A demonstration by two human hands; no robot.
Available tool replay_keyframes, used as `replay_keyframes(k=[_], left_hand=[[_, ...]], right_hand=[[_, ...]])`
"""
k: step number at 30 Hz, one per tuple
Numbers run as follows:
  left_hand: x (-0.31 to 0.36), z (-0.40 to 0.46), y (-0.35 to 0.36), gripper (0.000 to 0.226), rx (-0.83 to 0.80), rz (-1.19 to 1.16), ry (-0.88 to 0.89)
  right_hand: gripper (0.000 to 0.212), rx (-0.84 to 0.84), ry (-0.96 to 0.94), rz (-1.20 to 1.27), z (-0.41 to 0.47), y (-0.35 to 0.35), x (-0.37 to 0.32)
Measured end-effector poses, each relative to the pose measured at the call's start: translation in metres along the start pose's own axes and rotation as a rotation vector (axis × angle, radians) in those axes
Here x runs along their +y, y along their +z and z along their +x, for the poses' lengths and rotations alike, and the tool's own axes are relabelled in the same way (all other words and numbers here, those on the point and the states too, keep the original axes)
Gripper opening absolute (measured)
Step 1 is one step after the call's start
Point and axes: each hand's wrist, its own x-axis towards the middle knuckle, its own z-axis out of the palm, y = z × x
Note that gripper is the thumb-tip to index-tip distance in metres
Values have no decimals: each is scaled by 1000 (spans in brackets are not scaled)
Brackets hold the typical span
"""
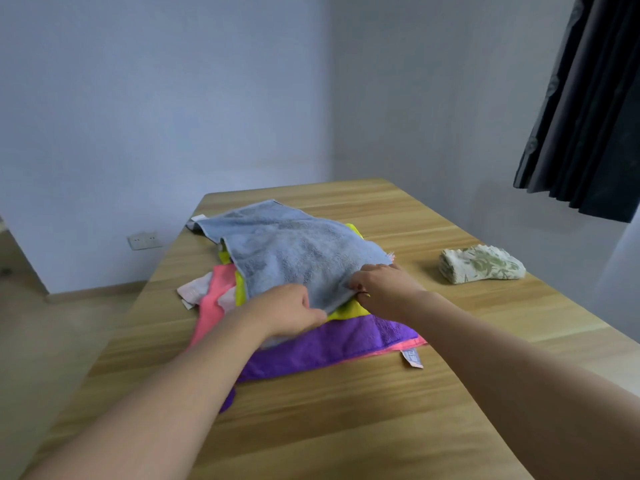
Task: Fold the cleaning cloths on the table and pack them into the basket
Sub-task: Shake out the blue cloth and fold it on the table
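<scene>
A pile of cleaning cloths lies in the middle of the wooden table (346,427). A light blue cloth (294,247) is on top, over a yellow cloth (349,310), a pink cloth (214,303), a pale cloth (195,289) and a purple cloth (329,348). My left hand (291,310) grips the near edge of the blue cloth. My right hand (384,289) pinches its near right corner. A folded white cloth with a green leaf print (481,265) sits apart on the right of the table. No basket is in view.
The table's left edge drops to a pale floor (69,341). A wall with a socket (145,240) stands behind. A dark curtain (588,116) hangs at the upper right.
</scene>
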Motion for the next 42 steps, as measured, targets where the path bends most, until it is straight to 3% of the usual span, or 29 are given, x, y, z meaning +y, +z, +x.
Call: replay_keyframes(k=[2,4,7,9,15,22,26,31,35,37,42], left_hand=[[-4,-5,5,28,-31,79,10],[-11,-8,17,20,63,159,48],[-12,-7,25,8,216,72,63],[-9,-5,15,12,278,4,18],[16,-3,-72,19,636,-469,-10],[93,-57,-180,26,797,-973,192],[132,-105,-236,20,865,-1132,323],[150,-167,-288,26,1009,-1258,285],[161,-207,-309,13,965,-1208,239],[170,-228,-322,32,876,-1186,258],[187,-270,-349,33,672,-1060,437]], right_hand=[[35,-26,8,26,-1,0,0],[29,31,57,81,1,3,0],[21,176,148,293,6,-1,-5],[20,244,111,306,8,-14,-8],[14,445,27,245,16,-96,-7],[16,652,117,222,0,-218,-22],[14,677,160,205,-33,-270,-26],[29,618,366,349,-89,-321,-14],[29,601,408,693,-124,-369,-18],[26,571,381,847,-139,-400,-33],[27,576,284,924,-157,-451,-62]])
